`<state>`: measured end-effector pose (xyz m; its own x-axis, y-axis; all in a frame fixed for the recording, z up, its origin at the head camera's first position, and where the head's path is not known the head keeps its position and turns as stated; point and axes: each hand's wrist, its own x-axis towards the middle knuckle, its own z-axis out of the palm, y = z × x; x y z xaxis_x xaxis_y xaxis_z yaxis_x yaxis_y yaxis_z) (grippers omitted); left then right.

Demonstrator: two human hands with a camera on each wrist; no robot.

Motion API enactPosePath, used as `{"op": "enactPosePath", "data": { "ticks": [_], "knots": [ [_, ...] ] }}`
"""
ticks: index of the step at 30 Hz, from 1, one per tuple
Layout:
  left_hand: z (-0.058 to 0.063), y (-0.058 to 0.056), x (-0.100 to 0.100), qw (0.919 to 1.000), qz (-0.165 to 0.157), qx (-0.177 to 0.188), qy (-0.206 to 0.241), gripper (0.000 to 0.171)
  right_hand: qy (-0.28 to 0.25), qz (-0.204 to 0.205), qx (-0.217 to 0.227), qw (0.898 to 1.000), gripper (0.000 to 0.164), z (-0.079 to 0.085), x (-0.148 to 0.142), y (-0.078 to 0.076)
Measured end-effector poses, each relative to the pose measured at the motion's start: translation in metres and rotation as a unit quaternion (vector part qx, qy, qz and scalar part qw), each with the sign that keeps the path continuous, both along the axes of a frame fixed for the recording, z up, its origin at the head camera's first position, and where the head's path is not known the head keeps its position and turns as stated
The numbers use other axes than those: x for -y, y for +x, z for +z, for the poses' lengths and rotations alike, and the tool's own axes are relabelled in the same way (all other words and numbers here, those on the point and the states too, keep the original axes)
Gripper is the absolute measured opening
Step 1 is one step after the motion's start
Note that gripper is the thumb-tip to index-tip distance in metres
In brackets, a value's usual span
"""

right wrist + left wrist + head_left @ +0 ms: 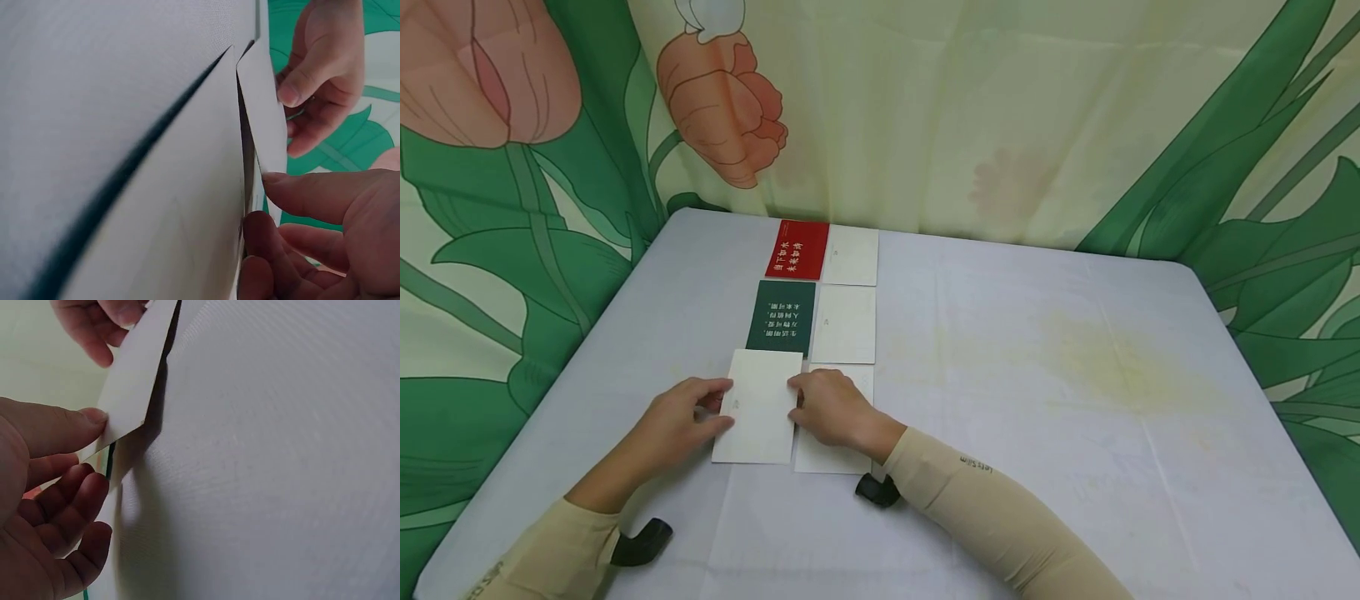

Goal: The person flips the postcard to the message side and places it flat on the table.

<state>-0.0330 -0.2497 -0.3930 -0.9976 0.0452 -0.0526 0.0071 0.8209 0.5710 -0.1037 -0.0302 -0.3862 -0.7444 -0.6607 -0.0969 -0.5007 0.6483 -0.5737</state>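
Note:
A white card point(756, 417) with a small mark on it is held between both hands at the lower left of the card layout. My left hand point(681, 425) pinches its left edge; in the left wrist view the thumb point(75, 428) lies on the upper face with fingers beneath. My right hand point(832, 407) pinches the opposite edge, and in the right wrist view its thumb point(306, 194) is on that edge. The held card is tilted, with a gap and shadow under its near edge. Another white card point(835, 454) lies flat, partly hidden under the right hand.
Above the held card lie a dark green card point(780, 317) and a red card point(798, 250), both with white characters. Beside them are two white cards point(844, 325) point(852, 256). A white cloth covers the table point(1037, 417); a flowered curtain point(910, 108) hangs behind.

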Motion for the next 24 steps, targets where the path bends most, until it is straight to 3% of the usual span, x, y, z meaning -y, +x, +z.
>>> {"op": "enactPosePath", "data": {
  "ticks": [6,13,24],
  "knots": [
    [-0.0053,-0.0012,0.0003,0.9999,0.003,0.014,-0.007,0.053,0.016,0.012,0.001,1.000,0.009,-0.0025,0.0019,-0.0013],
    [-0.0087,-0.0037,0.0011,0.9997,0.001,0.020,-0.013,0.054,0.028,0.013,-0.004,1.000,0.029,-0.0046,0.0040,-0.0026],
    [-0.0103,-0.0032,0.0036,0.9995,-0.007,0.028,-0.014,0.053,0.036,0.026,-0.024,0.999,0.032,-0.0022,0.0044,0.0013]
  ]
}}
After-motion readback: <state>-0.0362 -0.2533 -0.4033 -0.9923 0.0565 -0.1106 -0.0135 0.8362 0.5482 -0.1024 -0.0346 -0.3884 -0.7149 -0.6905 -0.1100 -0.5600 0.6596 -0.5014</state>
